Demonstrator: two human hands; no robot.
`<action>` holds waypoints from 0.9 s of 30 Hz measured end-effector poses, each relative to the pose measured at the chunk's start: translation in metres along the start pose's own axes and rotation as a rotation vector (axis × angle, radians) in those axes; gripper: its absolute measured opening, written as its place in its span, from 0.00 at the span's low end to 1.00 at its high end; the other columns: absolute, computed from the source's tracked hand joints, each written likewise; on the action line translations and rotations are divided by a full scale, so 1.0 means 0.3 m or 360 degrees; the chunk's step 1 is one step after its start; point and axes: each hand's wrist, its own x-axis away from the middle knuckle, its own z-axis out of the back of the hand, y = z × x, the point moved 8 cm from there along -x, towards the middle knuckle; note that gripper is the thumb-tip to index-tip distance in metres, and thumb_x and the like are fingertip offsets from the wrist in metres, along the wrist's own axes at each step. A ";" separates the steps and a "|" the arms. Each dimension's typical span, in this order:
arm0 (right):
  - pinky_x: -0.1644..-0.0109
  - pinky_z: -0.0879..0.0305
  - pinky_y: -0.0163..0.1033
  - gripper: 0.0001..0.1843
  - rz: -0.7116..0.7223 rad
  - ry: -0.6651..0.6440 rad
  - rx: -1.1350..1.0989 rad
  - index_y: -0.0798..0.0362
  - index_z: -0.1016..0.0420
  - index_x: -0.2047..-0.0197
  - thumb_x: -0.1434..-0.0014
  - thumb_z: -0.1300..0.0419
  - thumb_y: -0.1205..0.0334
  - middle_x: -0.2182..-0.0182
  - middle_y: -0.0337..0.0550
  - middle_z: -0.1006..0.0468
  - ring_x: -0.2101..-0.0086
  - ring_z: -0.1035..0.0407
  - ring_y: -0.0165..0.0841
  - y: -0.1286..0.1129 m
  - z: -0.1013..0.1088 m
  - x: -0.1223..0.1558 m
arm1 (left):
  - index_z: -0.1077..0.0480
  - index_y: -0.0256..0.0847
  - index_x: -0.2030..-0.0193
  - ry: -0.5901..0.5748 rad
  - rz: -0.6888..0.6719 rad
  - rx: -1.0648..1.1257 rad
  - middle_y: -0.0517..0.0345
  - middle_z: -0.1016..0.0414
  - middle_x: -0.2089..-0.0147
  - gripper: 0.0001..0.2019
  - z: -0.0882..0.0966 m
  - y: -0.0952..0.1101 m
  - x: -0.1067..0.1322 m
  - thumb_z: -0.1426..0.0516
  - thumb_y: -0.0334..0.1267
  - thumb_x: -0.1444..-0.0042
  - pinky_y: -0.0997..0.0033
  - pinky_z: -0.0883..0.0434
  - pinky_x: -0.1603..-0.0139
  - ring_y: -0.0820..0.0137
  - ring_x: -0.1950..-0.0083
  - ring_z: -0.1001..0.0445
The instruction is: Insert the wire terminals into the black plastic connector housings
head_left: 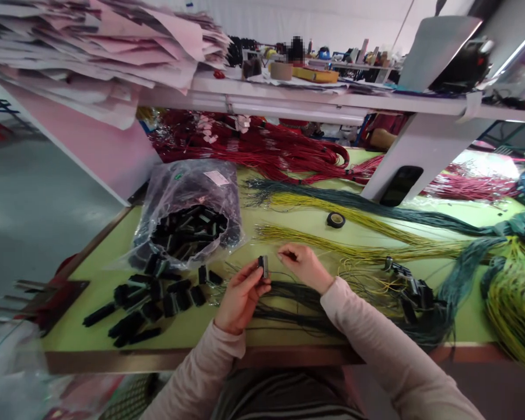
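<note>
Left hand (240,297): gripping my black rectangular plastic connector (263,267)
Right hand (307,268): curled; holding anything, I can't tell
Clustered black connectors (415,287): 3 o'clock, seemingly done
Loose black connectors (172,297): 9 o'clock, seemingly left

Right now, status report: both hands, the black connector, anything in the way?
Left hand holding black connector. Right hand close by, apart from it, grip unclear. Possible snag: dark wires lying between the forearms.

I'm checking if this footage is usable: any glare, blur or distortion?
In the head view, glare whitens some pink wires at right; in that view, the upper-left paper stack looks stretched and soft; there too, the left hand and black connector look fairly clear.
</note>
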 end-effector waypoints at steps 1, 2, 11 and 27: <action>0.70 0.40 0.29 0.07 -0.0005 0.0078 -0.0186 0.57 0.28 0.68 0.41 0.46 0.68 0.74 0.38 0.27 0.74 0.35 0.25 -0.004 0.031 0.016 | 0.26 0.36 0.61 -0.0030 0.0020 0.0016 0.59 0.24 0.71 0.15 -0.015 -0.010 -0.008 0.34 0.33 0.58 0.79 0.27 0.73 0.76 0.73 0.26; 0.70 0.40 0.29 0.06 0.0002 0.0127 -0.0335 0.57 0.27 0.69 0.42 0.45 0.67 0.75 0.38 0.27 0.74 0.35 0.25 -0.008 0.056 0.030 | 0.26 0.36 0.60 -0.0049 0.0032 0.0026 0.59 0.24 0.71 0.15 -0.028 -0.019 -0.015 0.34 0.33 0.57 0.79 0.27 0.72 0.76 0.72 0.26; 0.71 0.43 0.30 0.07 0.0018 0.0123 -0.0414 0.57 0.28 0.74 0.45 0.43 0.68 0.77 0.37 0.31 0.75 0.38 0.25 -0.010 0.101 0.063 | 0.25 0.39 0.58 -0.0079 0.0002 0.0009 0.60 0.23 0.68 0.15 -0.067 -0.051 -0.037 0.35 0.32 0.55 0.80 0.26 0.71 0.77 0.71 0.26; 0.71 0.45 0.30 0.10 0.0057 0.0140 -0.0285 0.56 0.33 0.78 0.45 0.46 0.70 0.80 0.36 0.36 0.76 0.42 0.25 -0.027 0.102 0.065 | 0.25 0.41 0.59 0.0105 -0.0261 -0.0198 0.61 0.23 0.69 0.18 -0.052 -0.018 -0.033 0.33 0.33 0.61 0.76 0.25 0.70 0.75 0.72 0.25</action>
